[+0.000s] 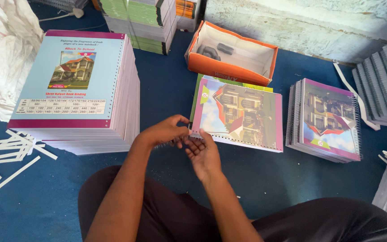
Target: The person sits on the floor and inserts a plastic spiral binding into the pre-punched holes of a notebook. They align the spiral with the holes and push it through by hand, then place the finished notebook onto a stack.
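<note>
Head view: left hand (164, 132), right hand (204, 153) pinch notebook (238, 115) near left corner.

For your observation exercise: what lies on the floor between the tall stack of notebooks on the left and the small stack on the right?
In the head view, both hands working at an unbound notebook on blue carpet.
</note>
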